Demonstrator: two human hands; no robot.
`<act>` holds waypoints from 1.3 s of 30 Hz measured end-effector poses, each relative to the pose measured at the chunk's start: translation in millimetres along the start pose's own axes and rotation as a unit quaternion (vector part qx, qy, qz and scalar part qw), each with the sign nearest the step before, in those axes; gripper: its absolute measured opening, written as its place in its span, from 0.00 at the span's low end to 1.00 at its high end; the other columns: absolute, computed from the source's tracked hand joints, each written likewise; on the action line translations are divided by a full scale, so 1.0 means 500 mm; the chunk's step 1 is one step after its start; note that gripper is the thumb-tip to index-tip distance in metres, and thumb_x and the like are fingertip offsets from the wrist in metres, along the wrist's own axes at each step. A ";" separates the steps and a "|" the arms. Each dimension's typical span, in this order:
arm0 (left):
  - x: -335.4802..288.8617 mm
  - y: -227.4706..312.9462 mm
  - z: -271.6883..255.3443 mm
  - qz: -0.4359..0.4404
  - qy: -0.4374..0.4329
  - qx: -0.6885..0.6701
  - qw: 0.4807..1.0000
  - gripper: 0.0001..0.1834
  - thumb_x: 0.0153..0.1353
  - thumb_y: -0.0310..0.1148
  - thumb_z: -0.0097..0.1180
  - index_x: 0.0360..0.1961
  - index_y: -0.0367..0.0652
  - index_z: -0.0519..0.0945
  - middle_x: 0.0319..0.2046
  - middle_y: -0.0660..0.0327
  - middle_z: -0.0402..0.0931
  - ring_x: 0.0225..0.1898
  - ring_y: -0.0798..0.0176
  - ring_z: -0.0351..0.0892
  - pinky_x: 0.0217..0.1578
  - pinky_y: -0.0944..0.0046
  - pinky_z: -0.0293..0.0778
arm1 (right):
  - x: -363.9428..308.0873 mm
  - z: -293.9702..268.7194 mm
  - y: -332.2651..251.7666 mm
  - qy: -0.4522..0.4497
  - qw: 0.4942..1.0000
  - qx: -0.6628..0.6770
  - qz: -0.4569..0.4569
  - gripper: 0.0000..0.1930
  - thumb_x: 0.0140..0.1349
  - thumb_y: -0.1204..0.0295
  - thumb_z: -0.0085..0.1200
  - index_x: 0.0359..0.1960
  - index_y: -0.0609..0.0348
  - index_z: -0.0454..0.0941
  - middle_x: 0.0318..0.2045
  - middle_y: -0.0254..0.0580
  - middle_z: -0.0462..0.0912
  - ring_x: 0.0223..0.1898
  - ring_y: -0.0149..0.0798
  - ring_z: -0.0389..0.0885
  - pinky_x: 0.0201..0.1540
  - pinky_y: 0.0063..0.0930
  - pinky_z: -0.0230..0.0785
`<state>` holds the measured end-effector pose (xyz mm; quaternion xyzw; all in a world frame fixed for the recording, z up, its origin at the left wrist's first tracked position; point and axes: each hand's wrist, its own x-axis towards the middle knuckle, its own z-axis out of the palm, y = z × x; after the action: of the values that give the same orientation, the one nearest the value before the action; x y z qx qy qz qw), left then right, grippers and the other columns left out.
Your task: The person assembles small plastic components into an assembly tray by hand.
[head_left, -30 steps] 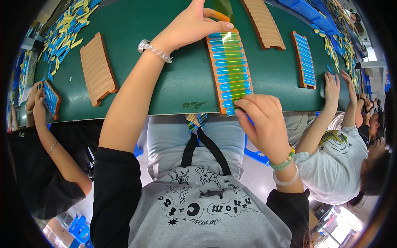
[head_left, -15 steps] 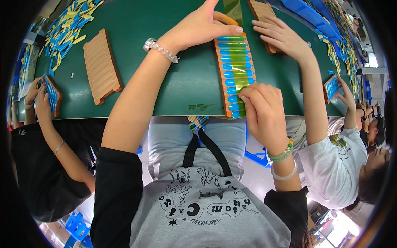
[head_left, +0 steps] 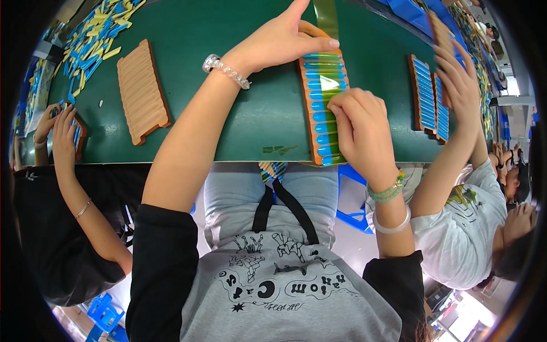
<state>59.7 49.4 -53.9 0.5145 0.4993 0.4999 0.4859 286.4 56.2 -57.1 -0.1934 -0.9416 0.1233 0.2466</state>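
A long orange-brown grooved tray (head_left: 306, 115) lies at the table's near edge, its grooves filled with blue sticks (head_left: 323, 117). Clear yellow-green tape (head_left: 326, 17) runs lengthwise over the sticks and past the tray's far end. At that end is my left hand (head_left: 276, 43), its thumb across the tape and its index finger bent close by; its other fingers are partly cut off by the frame. My right hand (head_left: 362, 122) is closed, with its bent fingertips against the tray's right side, about midway along. Whether those fingertips pinch the tape is hidden.
A bare grooved tray (head_left: 143, 94) lies to the left, near a pile of blue and yellow sticks (head_left: 97, 43). At right, a co-worker's hand (head_left: 458, 80) holds a tray above filled trays (head_left: 423, 94). Another co-worker's hands (head_left: 61, 128) work at far left. Tape scraps (head_left: 279, 150) lie near the edge.
My right hand has slid away from me along the taped tray. My left hand stays at the far end. The co-worker at right has lifted a tray off the table.
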 end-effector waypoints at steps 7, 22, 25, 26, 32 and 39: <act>0.004 -0.001 0.000 -0.006 0.001 -0.026 1.000 0.56 0.64 0.35 0.63 0.77 0.54 0.32 0.44 0.49 0.81 0.43 0.64 0.82 0.44 0.66 0.77 | 0.053 0.022 0.025 0.011 1.000 -0.010 0.000 0.02 0.59 0.79 0.55 0.33 0.60 0.77 0.31 0.42 0.76 0.37 0.47 0.76 0.44 0.39 0.65; 0.008 -0.030 -0.002 -0.026 0.076 0.148 0.986 0.47 0.66 0.58 0.54 0.75 0.38 0.53 0.57 0.48 0.76 0.59 0.58 0.75 0.61 0.62 0.67 | 0.150 0.068 0.084 0.032 0.998 -0.010 -0.058 0.04 0.61 0.76 0.53 0.35 0.60 0.79 0.33 0.43 0.80 0.39 0.47 0.78 0.45 0.41 0.67; 0.012 -0.033 -0.006 -0.033 0.070 0.137 0.988 0.46 0.66 0.54 0.55 0.75 0.40 0.51 0.56 0.48 0.77 0.56 0.58 0.77 0.60 0.63 0.67 | 0.139 0.053 0.096 0.030 0.999 -0.004 -0.043 0.05 0.61 0.75 0.53 0.35 0.60 0.80 0.33 0.43 0.81 0.38 0.48 0.79 0.45 0.40 0.68; 0.013 -0.032 -0.006 -0.032 0.069 0.136 0.988 0.46 0.66 0.54 0.55 0.75 0.40 0.51 0.56 0.48 0.77 0.56 0.58 0.77 0.60 0.63 0.67 | 0.132 0.045 0.101 0.029 0.999 -0.002 -0.026 0.05 0.62 0.75 0.53 0.35 0.61 0.81 0.32 0.44 0.81 0.38 0.48 0.80 0.44 0.40 0.69; 0.008 -0.039 -0.007 0.025 0.015 0.142 0.989 0.53 0.58 0.33 0.65 0.77 0.44 0.44 0.55 0.42 0.75 0.54 0.54 0.79 0.57 0.62 0.72 | 0.114 0.014 0.120 0.028 0.999 0.003 0.033 0.06 0.61 0.74 0.55 0.34 0.64 0.82 0.33 0.45 0.83 0.37 0.49 0.81 0.42 0.38 0.71; 0.018 -0.032 0.003 0.018 0.020 0.051 0.998 0.49 0.61 0.32 0.64 0.77 0.50 0.46 0.56 0.44 0.75 0.56 0.55 0.77 0.58 0.61 0.72 | 0.104 0.029 0.117 0.092 0.982 0.115 0.116 0.13 0.61 0.64 0.62 0.42 0.58 0.83 0.44 0.40 0.82 0.47 0.43 0.74 0.48 0.33 0.69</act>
<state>60.8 58.6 -69.5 0.5375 0.5244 0.4922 0.4402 254.8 128.8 -67.0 -0.2820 -0.8656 0.2401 0.3371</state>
